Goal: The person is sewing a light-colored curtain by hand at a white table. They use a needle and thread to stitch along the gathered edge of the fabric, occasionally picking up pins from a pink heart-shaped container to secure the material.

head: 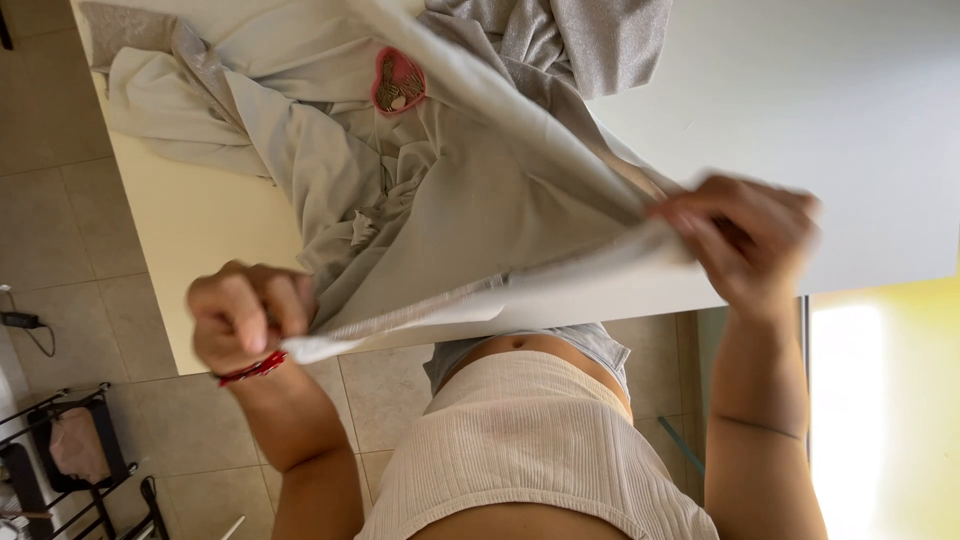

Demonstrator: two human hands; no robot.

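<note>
My left hand (245,315), with a red bracelet at the wrist, is closed on one end of a light grey garment (450,210). My right hand (745,235) pinches the other end of the same hem. The hem is stretched taut between both hands, just above the white table (850,120). The rest of the garment lies crumpled on the table, with a pink heart-shaped patch (398,80) facing up. My right hand is blurred.
A second, sparkly grey fabric (590,40) lies bunched at the table's far side. The table edge is close to my torso. Beige floor tiles lie to the left, with a black rack (60,450) and a dark cable (25,322).
</note>
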